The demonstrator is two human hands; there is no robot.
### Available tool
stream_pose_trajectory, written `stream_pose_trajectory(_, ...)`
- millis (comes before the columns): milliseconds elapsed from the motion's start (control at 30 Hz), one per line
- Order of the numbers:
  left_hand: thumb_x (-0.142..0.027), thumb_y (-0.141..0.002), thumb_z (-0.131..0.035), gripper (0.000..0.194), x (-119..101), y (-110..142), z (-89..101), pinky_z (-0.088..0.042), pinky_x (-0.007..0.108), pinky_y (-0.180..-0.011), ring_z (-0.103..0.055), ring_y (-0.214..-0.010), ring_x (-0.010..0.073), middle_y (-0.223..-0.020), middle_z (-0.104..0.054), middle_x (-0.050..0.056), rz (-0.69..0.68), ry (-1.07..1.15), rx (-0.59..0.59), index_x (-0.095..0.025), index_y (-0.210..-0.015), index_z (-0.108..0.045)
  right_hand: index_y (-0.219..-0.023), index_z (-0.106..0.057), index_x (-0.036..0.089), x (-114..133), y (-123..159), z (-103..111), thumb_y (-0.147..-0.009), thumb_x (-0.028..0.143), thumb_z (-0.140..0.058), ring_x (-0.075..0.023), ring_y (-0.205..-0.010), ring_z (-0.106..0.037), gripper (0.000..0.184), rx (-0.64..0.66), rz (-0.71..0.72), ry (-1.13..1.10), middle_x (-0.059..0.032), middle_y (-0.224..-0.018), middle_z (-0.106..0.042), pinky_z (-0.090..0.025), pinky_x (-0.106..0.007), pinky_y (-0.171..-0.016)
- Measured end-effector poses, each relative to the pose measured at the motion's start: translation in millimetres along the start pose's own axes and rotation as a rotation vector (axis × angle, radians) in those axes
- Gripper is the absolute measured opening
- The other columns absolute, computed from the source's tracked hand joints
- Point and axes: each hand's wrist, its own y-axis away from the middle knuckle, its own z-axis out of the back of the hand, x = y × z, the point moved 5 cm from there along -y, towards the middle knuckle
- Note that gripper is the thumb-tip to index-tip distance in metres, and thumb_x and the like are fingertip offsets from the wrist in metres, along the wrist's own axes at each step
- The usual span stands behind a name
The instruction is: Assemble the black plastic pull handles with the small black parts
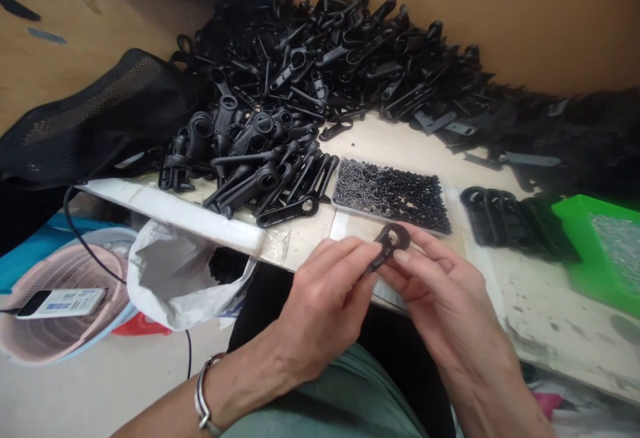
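Observation:
Both hands meet over the table's front edge around a black plastic part with a ring-shaped end (386, 243). My left hand (325, 298) pinches its narrow body between thumb and fingers, hiding most of that length. At the ring end, my right hand (445, 291) grips with thumb and fingertips. Just beyond the hands lies a shallow clear tray (393, 193) holding small black pieces and small metallic-looking pieces. A cluster of similar black parts (260, 165) lies to the left of the tray. Right of it, several black parts (500, 218) sit in a row.
A large heap of black parts (340, 58) covers the table's back. A green bin (580, 231) of small shiny pieces stands at right. Below the left edge are a white sack (165, 285) and a pink basket (50, 338) with a white device. Black mesh fabric (115, 111) lies at left.

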Motion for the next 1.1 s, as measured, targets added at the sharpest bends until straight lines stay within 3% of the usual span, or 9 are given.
stream_pose_trajectory(967, -0.001, -0.087, -0.057, 0.034, -4.7, 1.6, 0.9, -0.059, 0.032, -0.082, -0.069, -0.096, 0.0180, -0.108, -0.073, 0.010, -0.047, -0.021, -0.021, -0.016, -0.117, -0.061, -0.098, -0.074, 0.018, -5.0, -0.1, -1.2, -0.061, 0.019, -0.087, -0.0142, -0.074, -0.071, 0.040, -0.061, 0.011, -0.015, -0.0034, -0.087, -0.077, -0.061, -0.024, -0.069)
stream_pose_trajectory(1100, -0.002, -0.085, -0.061, 0.031, -3.3, -0.9, 0.7, -0.059, 0.030, -0.083, -0.070, -0.092, 0.0169, -0.103, -0.075, 0.008, 0.036, 0.029, -0.025, -0.016, -0.112, -0.064, -0.097, -0.075, 0.019, -3.7, -0.7, 0.8, -0.060, 0.019, -0.088, -0.0144, -0.075, -0.071, 0.040, -0.051, -0.014, -0.022, -0.0025, -0.086, -0.077, -0.061, -0.025, -0.070)
